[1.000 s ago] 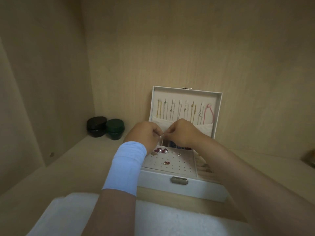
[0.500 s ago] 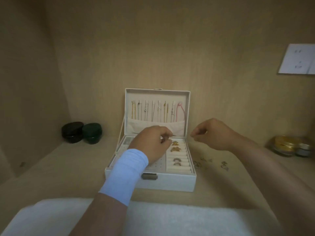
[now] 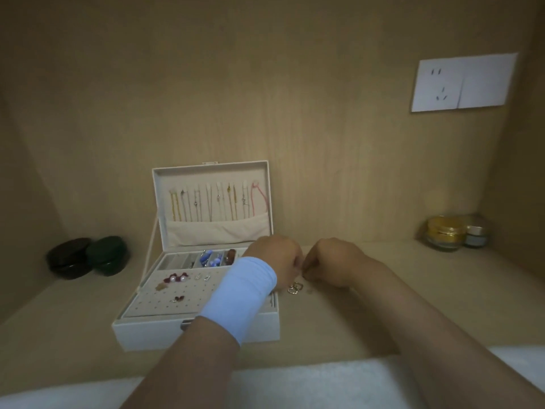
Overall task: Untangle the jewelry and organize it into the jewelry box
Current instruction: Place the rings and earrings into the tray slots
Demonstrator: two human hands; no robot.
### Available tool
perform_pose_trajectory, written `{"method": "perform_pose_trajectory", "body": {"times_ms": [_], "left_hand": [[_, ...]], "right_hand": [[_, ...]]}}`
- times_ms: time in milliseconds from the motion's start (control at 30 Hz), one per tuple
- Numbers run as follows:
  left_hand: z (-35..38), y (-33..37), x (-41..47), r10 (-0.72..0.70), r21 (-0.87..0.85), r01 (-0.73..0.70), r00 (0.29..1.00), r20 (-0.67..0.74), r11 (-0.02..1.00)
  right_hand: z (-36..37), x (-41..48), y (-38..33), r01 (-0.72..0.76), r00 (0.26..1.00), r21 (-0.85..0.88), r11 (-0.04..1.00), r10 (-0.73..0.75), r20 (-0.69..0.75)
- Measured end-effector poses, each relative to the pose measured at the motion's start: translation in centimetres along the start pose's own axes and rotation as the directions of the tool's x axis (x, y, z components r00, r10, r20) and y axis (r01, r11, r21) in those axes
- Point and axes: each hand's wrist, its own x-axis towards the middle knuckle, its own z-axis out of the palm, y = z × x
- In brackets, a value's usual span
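Note:
A white jewelry box stands open on the wooden shelf. Several chains hang in its lid, and earrings sit pinned in the perforated tray. My left hand, with a light blue wristband, and my right hand meet just right of the box, fingers curled toward each other over small loose jewelry. A pair of gold hoop earrings lies on the shelf right below the fingertips. What the fingers pinch is hidden.
Two dark round cases, black and green, sit left of the box. Glass jars with gold lids stand at the back right. A white wall socket is on the back panel. A white towel lies along the near edge.
Both hands left the box interior and came together over the loose jewelry on the shelf to the right of the box. The view shifted right.

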Motion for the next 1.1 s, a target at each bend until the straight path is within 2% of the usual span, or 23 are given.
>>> {"method": "perform_pose_trajectory", "body": {"times_ms": [133, 267, 367, 433, 567, 633, 700, 800, 967, 1000, 1033, 1100], "left_hand": [[0.4, 0.3, 0.8, -0.013, -0.042, 0.014, 1.000, 0.006, 0.999], [0.8, 0.0, 1.1, -0.030, -0.109, 0.023, 0.997, -0.067, 0.994], [1.0, -0.7, 1.2, -0.038, -0.153, 0.013, 0.986, -0.162, 0.988], [1.1, -1.2, 1.1, -0.045, -0.185, 0.012, 0.984, -0.171, 0.983], [1.1, -1.3, 0.6, -0.035, -0.191, 0.003, 0.986, -0.163, 0.982], [0.9, -1.2, 0.1, -0.045, -0.216, 0.006, 0.984, -0.174, 0.976], [0.8, -1.4, -0.2, -0.075, -0.298, 0.014, 0.978, -0.193, 0.954], [0.6, -1.7, -0.4, -0.159, -0.469, 0.017, 0.951, -0.264, 0.883], [0.1, -2.6, -0.8, -0.235, -0.574, -0.015, 0.904, -0.358, 0.818], [0.1, -2.9, -0.9, -0.247, -0.580, -0.008, 0.900, -0.359, 0.815], [0.1, -3.1, -1.0, -0.257, -0.582, -0.002, 0.896, -0.362, 0.813], [0.0, -3.7, -1.2, -0.273, -0.584, 0.006, 0.888, -0.370, 0.812]], "right_hand": [[0.8, 0.3, 0.2, -0.002, 0.999, 0.033, 0.999, 0.003, -0.045], [0.5, 0.1, 0.6, -0.028, 0.998, 0.111, 0.993, 0.035, -0.060], [0.4, 0.0, 0.4, -0.013, 1.000, 0.162, 0.987, 0.013, 0.000], [0.6, 0.0, 0.0, 0.019, 0.999, 0.153, 0.988, -0.026, 0.044], [0.7, 0.3, 0.2, 0.027, 1.000, 0.153, 0.988, -0.028, 0.007], [0.7, 0.4, 0.7, -0.004, 1.000, 0.261, 0.965, 0.010, -0.023], [0.4, 0.6, 0.7, -0.022, 0.995, 0.503, 0.864, 0.071, -0.077], [-0.4, 0.2, -0.3, -0.037, 0.987, 0.782, 0.623, 0.143, -0.068], [-1.0, -0.4, -1.4, -0.159, 0.986, 0.893, 0.422, 0.118, 0.120], [-1.0, -0.4, -1.6, -0.171, 0.984, 0.887, 0.429, 0.117, 0.133], [-0.9, -0.4, -1.7, -0.161, 0.986, 0.858, 0.488, 0.123, 0.115], [-0.2, -0.3, -1.9, -0.098, 0.995, 0.725, 0.681, 0.093, 0.047]]}}
